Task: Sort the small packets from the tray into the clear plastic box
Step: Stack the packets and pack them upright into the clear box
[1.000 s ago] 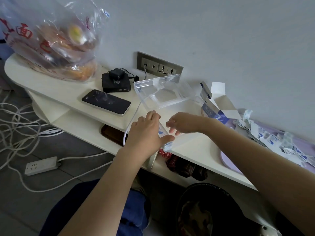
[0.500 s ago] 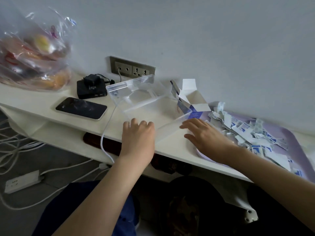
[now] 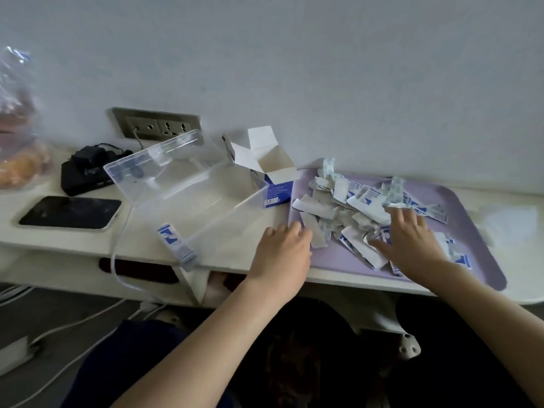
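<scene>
Purple tray (image 3: 335, 257) — packets (image 3: 353, 207) heaped on it, my right grip (image 3: 412, 240) spread flat on the heap, left grip (image 3: 282, 251) loose and empty at the tray's left edge — one packet (image 3: 172, 241) lies in the clear box (image 3: 206, 207).

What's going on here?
A person is sorting small packets from the purple tray into the clear plastic box. One packet already sits in the box's near corner. The right hand rests spread on the pile; the left hand is at the tray's left edge, grip unclear.
</scene>
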The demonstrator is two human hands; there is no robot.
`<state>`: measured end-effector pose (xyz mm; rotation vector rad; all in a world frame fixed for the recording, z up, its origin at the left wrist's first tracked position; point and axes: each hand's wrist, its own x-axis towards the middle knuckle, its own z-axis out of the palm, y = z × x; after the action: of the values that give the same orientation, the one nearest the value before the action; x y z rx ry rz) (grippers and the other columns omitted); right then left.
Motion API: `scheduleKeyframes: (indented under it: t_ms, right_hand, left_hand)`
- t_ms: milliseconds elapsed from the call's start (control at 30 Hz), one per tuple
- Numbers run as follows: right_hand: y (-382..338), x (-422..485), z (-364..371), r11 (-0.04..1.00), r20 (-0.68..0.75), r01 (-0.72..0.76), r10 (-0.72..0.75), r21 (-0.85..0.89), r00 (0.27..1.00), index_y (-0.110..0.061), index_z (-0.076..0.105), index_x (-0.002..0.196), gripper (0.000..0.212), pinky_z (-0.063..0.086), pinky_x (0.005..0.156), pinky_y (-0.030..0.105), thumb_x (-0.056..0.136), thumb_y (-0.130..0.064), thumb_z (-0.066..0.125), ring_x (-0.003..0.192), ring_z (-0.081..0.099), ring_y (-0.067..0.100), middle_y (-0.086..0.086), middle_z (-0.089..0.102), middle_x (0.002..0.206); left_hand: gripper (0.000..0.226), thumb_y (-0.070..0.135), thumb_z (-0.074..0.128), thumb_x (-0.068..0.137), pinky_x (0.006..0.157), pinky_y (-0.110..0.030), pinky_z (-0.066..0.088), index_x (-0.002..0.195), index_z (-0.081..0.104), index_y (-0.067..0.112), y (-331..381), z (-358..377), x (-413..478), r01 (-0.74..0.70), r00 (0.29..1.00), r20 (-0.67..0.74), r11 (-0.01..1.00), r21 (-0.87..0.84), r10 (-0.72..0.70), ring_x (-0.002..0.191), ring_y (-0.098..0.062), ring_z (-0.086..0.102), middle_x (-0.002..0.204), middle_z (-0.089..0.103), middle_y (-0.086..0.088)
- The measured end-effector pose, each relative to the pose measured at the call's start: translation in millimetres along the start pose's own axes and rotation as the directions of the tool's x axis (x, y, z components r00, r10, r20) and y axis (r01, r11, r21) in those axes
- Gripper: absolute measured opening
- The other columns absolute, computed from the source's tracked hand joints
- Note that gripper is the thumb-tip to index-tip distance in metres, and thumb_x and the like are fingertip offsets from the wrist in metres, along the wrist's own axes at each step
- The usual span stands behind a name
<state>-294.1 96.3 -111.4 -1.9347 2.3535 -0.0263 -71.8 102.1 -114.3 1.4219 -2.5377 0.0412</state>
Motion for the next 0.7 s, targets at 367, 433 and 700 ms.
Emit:
scheduleKeyframes:
  t_ms: [367, 433, 700]
  right_hand:
    - [39, -2, 6, 0.991, 0.194, -0.101, 0.083, 0.086, 0.978, -0.003, 0.040, 0.125, 0.069, 0.039, 0.092, 0.036, 0.082, -0.051, 0.061, 0.118, 0.044, 0.030, 0.015, 0.046, 0.125]
    - [42, -2, 5, 0.992, 0.173, -0.073, 0.055, 0.099, 0.983, -0.006, 0.044, 0.120, 0.057, 0.040, 0.085, 0.035, 0.084, -0.046, 0.061, 0.114, 0.046, 0.028, 0.012, 0.050, 0.121]
    - [40, 5, 1, 0.994, 0.059, 0.006, -0.013, 0.113, 0.998, -0.012, 0.051, 0.097, 0.023, 0.034, 0.062, 0.029, 0.093, -0.034, 0.051, 0.082, 0.055, 0.030, 0.010, 0.062, 0.100]
  left_hand:
    - [0.030, 0.026, 0.040, 0.098, 0.094, -0.037, 0.034, 0.126, 0.047, 0.015, 60, 50, 38, -0.075, 0.975, 0.204, 0.995, -0.063, 0.087, 0.118, -0.028, 0.044, 0.127, 0.046, -0.006]
    - [0.032, 0.028, 0.038, 0.099, 0.096, -0.038, 0.034, 0.129, 0.046, 0.017, 69, 52, 42, -0.075, 0.971, 0.221, 0.996, -0.056, 0.086, 0.120, -0.029, 0.041, 0.130, 0.045, -0.006]
    - [0.025, 0.028, 0.036, 0.100, 0.081, -0.034, 0.038, 0.118, 0.047, 0.014, 79, 47, 51, 0.030, 0.983, 0.185, 0.995, -0.095, -0.012, 0.110, -0.027, 0.050, 0.120, 0.049, -0.005]
